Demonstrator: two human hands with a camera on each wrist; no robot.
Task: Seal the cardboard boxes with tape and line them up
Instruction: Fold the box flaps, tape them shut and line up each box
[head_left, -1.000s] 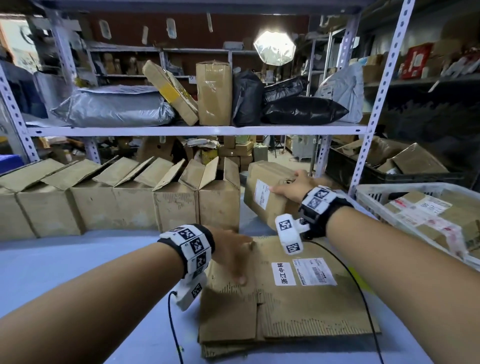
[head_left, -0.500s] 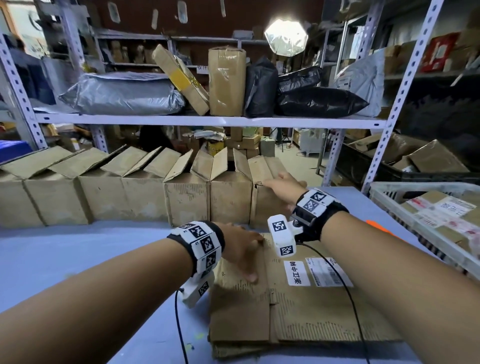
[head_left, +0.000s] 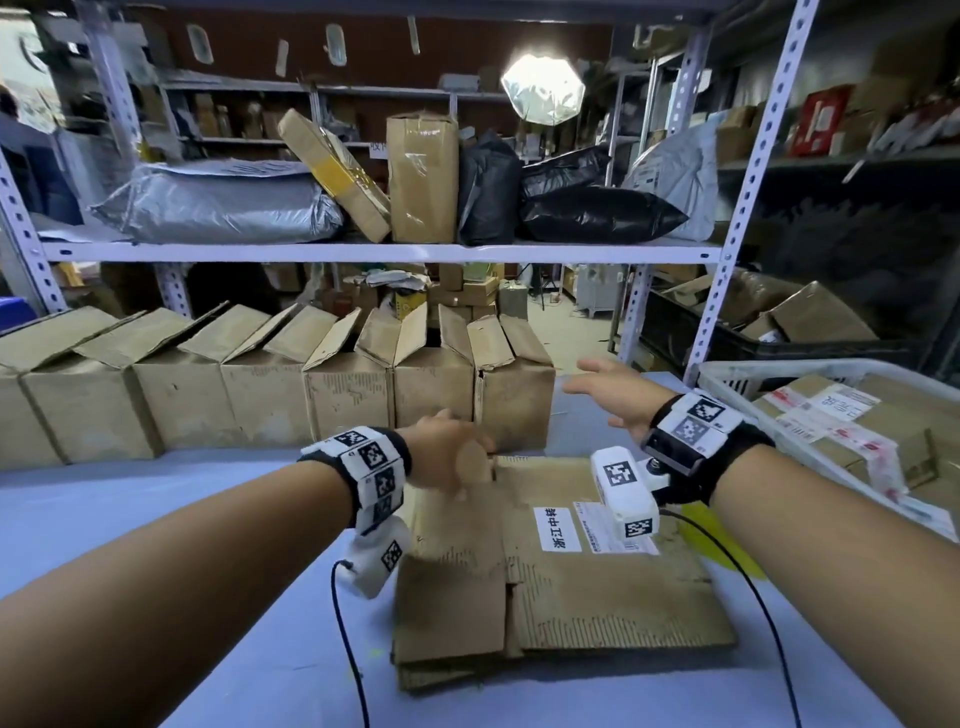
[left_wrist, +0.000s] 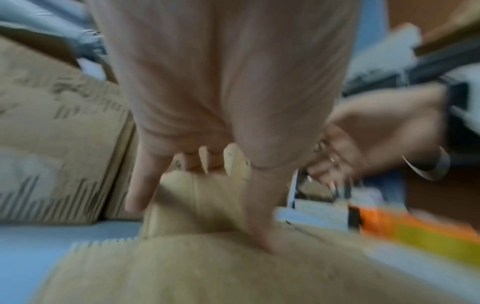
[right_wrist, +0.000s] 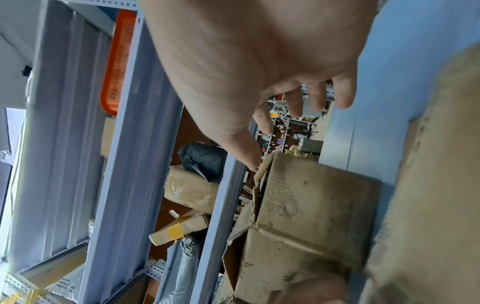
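Several cardboard boxes with raised flaps stand in a row along the back of the blue table (head_left: 130, 519). The rightmost box (head_left: 511, 400) (right_wrist: 311, 216) closes the row. My right hand (head_left: 597, 384) (right_wrist: 298, 107) hovers just right of that box, fingers spread and empty. My left hand (head_left: 457, 462) (left_wrist: 197, 205) curls round a tan roll (head_left: 474, 461) (left_wrist: 207, 197) that looks like packing tape, at the far edge of a stack of flattened cardboard (head_left: 597, 597). The left wrist view is blurred.
A white basket (head_left: 727, 371) holding labelled parcels stands at the right. A perforated shelf upright (head_left: 727, 249) rises behind my right hand, with a black crate (head_left: 675, 332) of cardboard beyond it. A shelf above the row carries bags and parcels.
My right hand set the box at the right end of the row, let go and drew back to the right. My left hand stayed at the far edge of the flat cardboard.
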